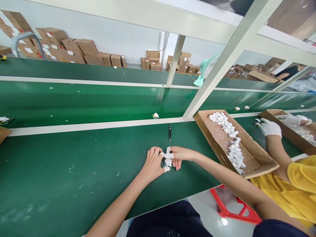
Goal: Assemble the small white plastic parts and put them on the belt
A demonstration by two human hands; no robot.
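A small circuit board with a white domed part (pixel 168 162) lies on the green bench between my two hands, partly covered by the fingers. My left hand (pixel 153 164), with white finger cots on thumb and fingertip, grips the board's left side. From the right, my right hand (pixel 179 155) presses thumb and finger on the board's far end, also with white finger cots. Beyond my hands lies a slim black pen-like tool (pixel 170 132), its tip toward me. To the right, an open cardboard tray (pixel 209 136) holds many white domed parts (pixel 235 154).
A green conveyor belt (pixel 98 105) runs behind a pale rail, carrying a board with a white part (pixel 155 115) and others farther right. A pale post (pixel 217 59) slants upward. On the right, a co-worker's gloved hand (pixel 271 127) holds a board. A red stool (pixel 234 210) stands below.
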